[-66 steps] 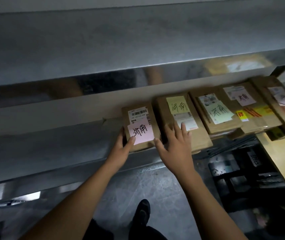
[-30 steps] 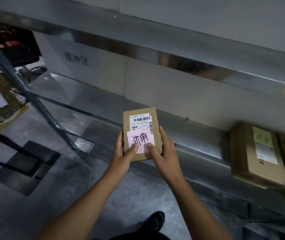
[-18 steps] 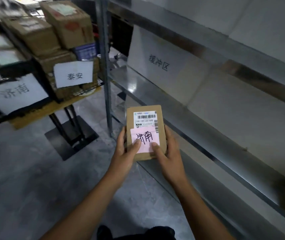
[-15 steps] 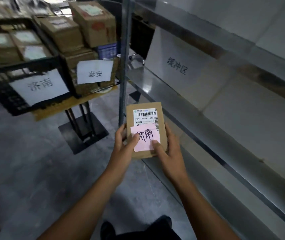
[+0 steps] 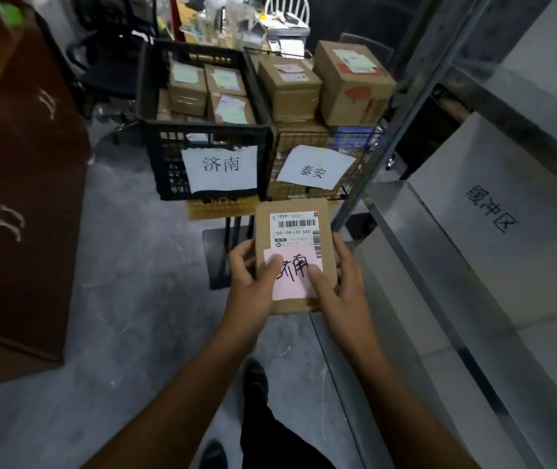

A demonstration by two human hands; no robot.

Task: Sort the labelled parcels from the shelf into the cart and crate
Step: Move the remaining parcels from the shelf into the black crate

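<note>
A small brown cardboard parcel [image 5: 293,211] with a barcode label and a pink handwritten note is held flat in front of me. My left hand [image 5: 251,282] grips its left edge, thumb on the pink note. My right hand [image 5: 341,286] grips its right edge, thumb also on the note. Straight ahead stands a black plastic crate [image 5: 168,164] with a white paper sign, holding several brown parcels. Right of it a wire cart [image 5: 355,174] with another white sign is piled with brown boxes [image 5: 351,82].
The metal shelf [image 5: 439,265] runs along my right, with a white sign board on it. A dark brown cabinet [image 5: 16,198] stands on the left. Grey floor lies between me and the crate. A black chair and a cluttered desk are behind the crate.
I lifted the parcel off the shelf with both hands and turned left; the crate and cart now sit directly ahead and closer.
</note>
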